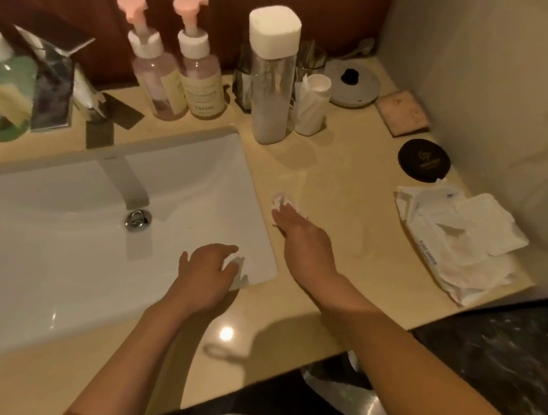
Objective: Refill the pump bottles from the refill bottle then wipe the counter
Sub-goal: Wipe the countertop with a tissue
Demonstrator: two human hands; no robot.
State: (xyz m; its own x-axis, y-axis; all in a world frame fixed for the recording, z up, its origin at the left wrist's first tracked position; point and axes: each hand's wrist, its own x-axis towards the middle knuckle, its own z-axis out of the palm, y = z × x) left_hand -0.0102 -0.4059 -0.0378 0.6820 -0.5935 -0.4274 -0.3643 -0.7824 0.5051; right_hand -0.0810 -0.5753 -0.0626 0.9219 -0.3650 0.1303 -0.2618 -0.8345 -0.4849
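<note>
Fingers point(281, 217) straight together, right hand point(303, 242) presses crumpled wipe point(282, 200) on counter point(337, 187); pump bottles point(204, 88) upright, spouts point(190, 4) rightward.

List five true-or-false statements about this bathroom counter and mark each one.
1. The two pump bottles stand upright with their pink pumps on. True.
2. The right hand presses a small white wipe on the counter. True.
3. The refill bottle lies on its side. False: it stands upright with its white cap on.
4. The wipes pack sits in the sink. False: it lies on the counter, right of the hand.
5. The pump bottles stand right of the refill bottle. False: they stand left of it.
</note>
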